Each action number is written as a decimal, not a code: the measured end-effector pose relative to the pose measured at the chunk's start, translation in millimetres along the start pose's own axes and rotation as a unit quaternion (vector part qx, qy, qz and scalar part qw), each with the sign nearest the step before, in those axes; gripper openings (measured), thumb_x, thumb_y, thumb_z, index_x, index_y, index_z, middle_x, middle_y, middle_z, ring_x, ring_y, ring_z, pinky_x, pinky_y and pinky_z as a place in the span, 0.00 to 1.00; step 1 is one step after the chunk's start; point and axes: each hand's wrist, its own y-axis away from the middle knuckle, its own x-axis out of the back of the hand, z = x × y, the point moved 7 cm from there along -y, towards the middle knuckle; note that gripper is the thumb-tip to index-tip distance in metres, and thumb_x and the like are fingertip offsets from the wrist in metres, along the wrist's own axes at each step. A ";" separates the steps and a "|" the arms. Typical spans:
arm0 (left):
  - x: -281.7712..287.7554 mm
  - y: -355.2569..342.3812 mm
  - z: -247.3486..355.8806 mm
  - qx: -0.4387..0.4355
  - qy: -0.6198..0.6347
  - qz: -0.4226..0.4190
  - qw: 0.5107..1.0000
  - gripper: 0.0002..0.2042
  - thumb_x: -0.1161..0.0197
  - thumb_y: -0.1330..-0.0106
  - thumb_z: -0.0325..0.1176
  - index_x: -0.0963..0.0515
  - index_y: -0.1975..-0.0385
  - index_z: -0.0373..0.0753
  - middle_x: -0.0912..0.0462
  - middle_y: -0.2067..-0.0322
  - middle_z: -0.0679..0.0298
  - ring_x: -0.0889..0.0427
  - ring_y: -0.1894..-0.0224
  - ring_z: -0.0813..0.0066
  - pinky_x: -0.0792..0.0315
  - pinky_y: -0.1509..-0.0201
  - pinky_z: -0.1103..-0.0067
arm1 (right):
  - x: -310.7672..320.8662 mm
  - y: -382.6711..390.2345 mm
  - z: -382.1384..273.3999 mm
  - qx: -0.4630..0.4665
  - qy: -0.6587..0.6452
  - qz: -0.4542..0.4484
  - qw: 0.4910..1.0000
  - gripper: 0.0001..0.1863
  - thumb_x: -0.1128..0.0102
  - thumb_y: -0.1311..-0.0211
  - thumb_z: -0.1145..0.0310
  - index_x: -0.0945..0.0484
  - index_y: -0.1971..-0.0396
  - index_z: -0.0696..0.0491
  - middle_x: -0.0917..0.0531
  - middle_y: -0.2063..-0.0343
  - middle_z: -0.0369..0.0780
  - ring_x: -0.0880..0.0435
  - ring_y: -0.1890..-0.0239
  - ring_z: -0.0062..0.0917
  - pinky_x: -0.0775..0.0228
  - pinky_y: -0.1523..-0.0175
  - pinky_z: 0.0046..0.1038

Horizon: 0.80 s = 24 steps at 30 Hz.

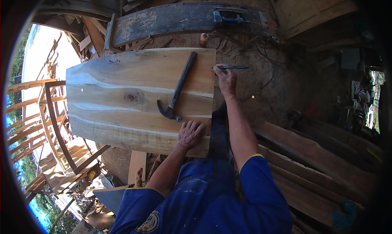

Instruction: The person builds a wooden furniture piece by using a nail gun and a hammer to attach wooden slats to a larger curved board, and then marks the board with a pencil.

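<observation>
A wide wooden panel point(134, 73) with pale streaks and a dark knot lies in front of me. A claw hammer point(182, 79) rests diagonally on its right half, head toward me. My left hand point(191, 135) presses palm-down on the panel's near part just below the hammer head, fingers apart. My right hand point(226, 79) is at the panel's right edge, fingers closed round a thin dark pencil or marker point(241, 67) held sideways, one end at that edge.
Behind the panel stand a long dark workbench point(163, 25) with a blue tool point(222, 17) and a white-and-red bottle point(203, 39). A wooden slatted frame point(54, 115) stands at the left. Long planks point(310, 156) lie at the lower right, cables on the dusty floor point(273, 79).
</observation>
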 end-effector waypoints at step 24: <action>1.5 -0.9 1.1 -0.002 -0.003 0.019 1.000 0.17 0.39 0.39 0.41 0.24 0.50 0.51 0.24 0.58 0.63 0.26 0.54 0.61 0.36 0.49 0.63 | 10.3 46.0 7.2 -0.037 -0.010 -0.008 0.999 0.06 0.30 0.36 0.73 0.15 0.62 0.57 0.14 0.67 0.31 0.17 0.63 0.12 0.25 0.57 0.18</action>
